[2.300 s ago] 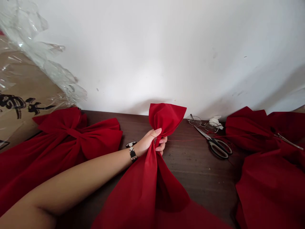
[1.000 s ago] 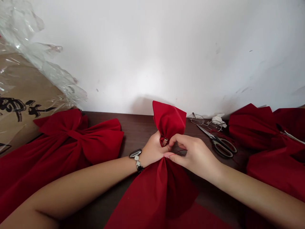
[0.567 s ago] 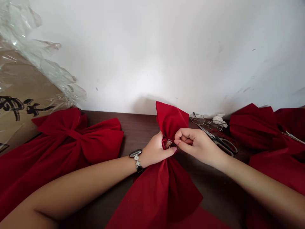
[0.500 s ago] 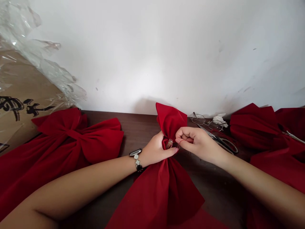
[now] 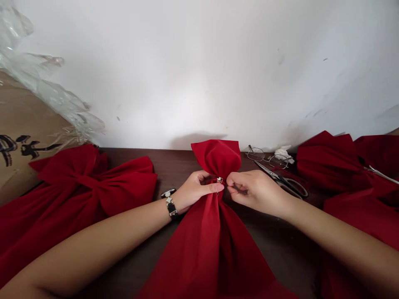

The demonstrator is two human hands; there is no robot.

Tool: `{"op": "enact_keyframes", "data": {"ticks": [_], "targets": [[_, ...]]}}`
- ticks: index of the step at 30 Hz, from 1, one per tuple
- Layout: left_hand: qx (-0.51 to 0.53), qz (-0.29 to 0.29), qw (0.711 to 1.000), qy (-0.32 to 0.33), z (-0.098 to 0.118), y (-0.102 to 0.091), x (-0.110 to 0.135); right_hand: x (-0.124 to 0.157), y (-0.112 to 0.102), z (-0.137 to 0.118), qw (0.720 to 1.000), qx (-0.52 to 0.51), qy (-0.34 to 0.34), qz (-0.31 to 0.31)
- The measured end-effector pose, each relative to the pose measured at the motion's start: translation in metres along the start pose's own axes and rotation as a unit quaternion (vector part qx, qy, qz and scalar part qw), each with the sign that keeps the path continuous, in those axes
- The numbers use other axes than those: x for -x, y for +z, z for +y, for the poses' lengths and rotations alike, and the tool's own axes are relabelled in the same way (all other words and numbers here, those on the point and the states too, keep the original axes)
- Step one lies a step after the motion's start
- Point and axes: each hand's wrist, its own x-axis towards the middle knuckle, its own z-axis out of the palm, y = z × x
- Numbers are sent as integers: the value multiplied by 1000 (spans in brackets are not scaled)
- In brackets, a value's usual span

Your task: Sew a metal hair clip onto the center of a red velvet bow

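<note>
Right hand (image 5: 257,192) near table's far edge (image 5: 149,150)

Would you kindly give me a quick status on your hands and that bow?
Left hand gripping the gathered waist of the red fabric bow. Right hand pinched beside the small metal clip, holding unclear. Scissors to the right, clear of the hands.

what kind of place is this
Probably a small sewing or craft workroom: large red fabric bows lie along a dark wooden table, with black-handled steel scissors beside them and a plastic-wrapped cardboard carton at the end.
</note>
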Motion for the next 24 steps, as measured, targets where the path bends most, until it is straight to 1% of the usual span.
{"op": "enact_keyframes", "data": {"ticks": [2, 4, 7, 9, 12, 16, 19, 21, 24], "targets": [[31, -8, 999, -5, -1, 0, 0, -1, -4, -1, 1000, 11, -9, -11], [59, -7, 998, -8, -2, -1, 0, -1, -13, -2, 999, 24, -13, -40], [89, 9, 996, -13, -3, -2, -1, 2, -35, -4, 994, 60, -1, -87], [98, 21, 995, -17, -3, -2, -2, 5, -50, -4, 992, 93, 10, -87], [100, 27, 994, -18, -2, -2, -2, 10, -67, -2, 987, 144, 34, -57], [93, 21, 995, -9, -3, -2, -2, 11, -79, -1, 986, 143, 86, -31], [85, 19, 996, -3, -3, -2, -1, 11, -80, -3, 991, 100, 94, 0], [85, 18, 996, 1, -3, -2, -1, 11, -76, -5, 994, 42, 93, 27], [91, 19, 996, 4, -3, -1, -1, 10, -68, -9, 990, -35, 108, 82]]}}
